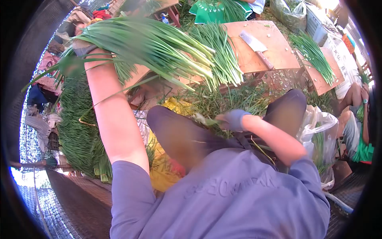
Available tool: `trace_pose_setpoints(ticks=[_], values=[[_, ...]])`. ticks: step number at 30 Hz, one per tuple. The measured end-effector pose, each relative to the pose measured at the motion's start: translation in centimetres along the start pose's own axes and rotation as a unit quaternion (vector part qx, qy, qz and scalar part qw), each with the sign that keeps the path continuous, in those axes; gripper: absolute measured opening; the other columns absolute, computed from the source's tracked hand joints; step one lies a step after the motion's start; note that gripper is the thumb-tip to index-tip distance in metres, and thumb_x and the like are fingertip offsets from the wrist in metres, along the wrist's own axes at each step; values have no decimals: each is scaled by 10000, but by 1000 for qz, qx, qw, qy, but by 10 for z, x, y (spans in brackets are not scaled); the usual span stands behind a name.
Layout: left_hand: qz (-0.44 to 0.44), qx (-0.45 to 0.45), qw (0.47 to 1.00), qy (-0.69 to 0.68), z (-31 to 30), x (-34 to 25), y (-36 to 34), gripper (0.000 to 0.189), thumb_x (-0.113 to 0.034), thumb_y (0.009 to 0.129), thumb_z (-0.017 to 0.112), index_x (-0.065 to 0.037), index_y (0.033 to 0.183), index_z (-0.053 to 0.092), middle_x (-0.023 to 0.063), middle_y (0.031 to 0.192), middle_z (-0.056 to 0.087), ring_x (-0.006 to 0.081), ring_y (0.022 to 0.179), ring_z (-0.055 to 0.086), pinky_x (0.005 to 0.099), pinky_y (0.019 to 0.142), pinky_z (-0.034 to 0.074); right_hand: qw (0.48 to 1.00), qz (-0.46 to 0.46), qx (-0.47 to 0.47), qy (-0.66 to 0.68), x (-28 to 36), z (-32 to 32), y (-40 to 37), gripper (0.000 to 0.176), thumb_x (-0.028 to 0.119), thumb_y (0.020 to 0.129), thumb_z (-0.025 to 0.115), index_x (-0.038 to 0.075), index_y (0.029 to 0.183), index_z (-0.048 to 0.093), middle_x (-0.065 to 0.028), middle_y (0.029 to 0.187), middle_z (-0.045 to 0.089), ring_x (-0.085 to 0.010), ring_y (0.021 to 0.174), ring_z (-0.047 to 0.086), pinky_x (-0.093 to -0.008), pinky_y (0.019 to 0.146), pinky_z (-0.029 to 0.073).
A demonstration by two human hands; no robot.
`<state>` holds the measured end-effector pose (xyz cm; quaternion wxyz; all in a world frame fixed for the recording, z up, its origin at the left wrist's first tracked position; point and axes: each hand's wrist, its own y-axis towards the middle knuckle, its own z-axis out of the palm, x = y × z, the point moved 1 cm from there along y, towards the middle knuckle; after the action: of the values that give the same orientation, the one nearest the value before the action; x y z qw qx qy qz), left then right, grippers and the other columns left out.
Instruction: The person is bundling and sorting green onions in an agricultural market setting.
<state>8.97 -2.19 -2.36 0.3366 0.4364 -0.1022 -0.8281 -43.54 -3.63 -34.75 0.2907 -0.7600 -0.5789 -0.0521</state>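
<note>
My left hand (84, 47), in a grey glove, is raised at the upper left under a large bunch of long green leafy stalks (155, 44); its fingers are hidden by the leaves. The pale stalk ends point right. In front of my lap, my right hand (231, 119), wearing a blue-grey glove, is closed around a few loose green leaves (205, 119), blurred by motion. Another bunch (221, 51) lies against a wooden board (274, 38), on which a cleaver (254, 46) rests.
A big heap of green stalks (77, 123) is at the left. A plastic bag (318, 131) stands by my right knee. Another board (328, 65) holds a bunch (314, 55). A co-worker (360, 119) sits at the far right; another person in green (211, 14) is across.
</note>
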Motion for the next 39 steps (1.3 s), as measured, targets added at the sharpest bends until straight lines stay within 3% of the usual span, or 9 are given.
trace_pose_setpoints(ticks=[2,11,14,23,28,30,32,34,39], values=[[-44,208,974,-80,-8,6,-1,338,-369,920,450,-94,967,641,112,1002,649,294,930,595,466,872,475,993,44,-83,72,35,-57,-29,511,426,924,575,132,1340,531,-184,1016,680,-378,919,665,-469,800,513],[12,-76,991,114,47,19,-24,400,-357,894,493,-1,967,660,139,963,687,300,863,652,396,822,535,754,31,-652,71,80,-120,12,397,251,958,608,66,1307,567,-158,1103,655,-275,1035,612,-373,940,451],[84,-167,973,138,75,31,-39,237,-283,868,589,-66,894,680,92,940,693,261,816,659,352,779,559,643,-155,-491,567,81,-128,31,382,241,960,640,37,1278,585,-96,1182,653,-164,1067,595,-328,935,472],[33,-126,990,54,63,27,-32,301,-304,900,566,-21,912,669,175,992,692,345,886,659,498,833,535,629,-207,-306,684,74,-141,18,347,177,1009,539,54,1333,520,-99,1248,629,-239,1108,623,-387,954,529],[48,-17,992,116,53,28,-23,340,-322,941,531,-18,992,673,156,1018,697,317,887,676,447,832,544,361,-246,-149,887,63,-138,10,356,229,988,576,149,1332,525,-22,1254,614,-191,1142,589,-402,1000,470],[63,-47,985,152,61,31,-29,355,-332,942,529,-15,1010,674,143,1010,701,301,886,681,417,824,551,363,-238,-205,877,55,-129,4,314,235,987,548,143,1287,569,-23,1172,649,-195,1080,616,-365,958,487],[82,-76,976,187,71,31,-32,371,-341,943,526,-12,1028,674,130,1002,706,284,885,686,387,817,557,792,32,-259,552,15,-107,1,296,224,953,567,99,1217,612,-72,1066,693,-247,983,660,-373,892,511],[101,-96,968,208,67,21,-29,379,-346,944,524,-10,1037,675,123,998,708,276,885,688,372,813,560,944,34,-205,256,-30,-56,8,307,242,922,576,80,1178,627,-145,983,706,-303,891,684,-418,812,519],[103,-117,952,263,60,13,-23,333,-262,959,446,-7,1063,634,166,1057,683,292,904,663,417,867,541,971,28,-183,149,18,-49,-43,311,322,924,584,86,1112,657,-202,984,677,-386,882,657,-473,793,505]])
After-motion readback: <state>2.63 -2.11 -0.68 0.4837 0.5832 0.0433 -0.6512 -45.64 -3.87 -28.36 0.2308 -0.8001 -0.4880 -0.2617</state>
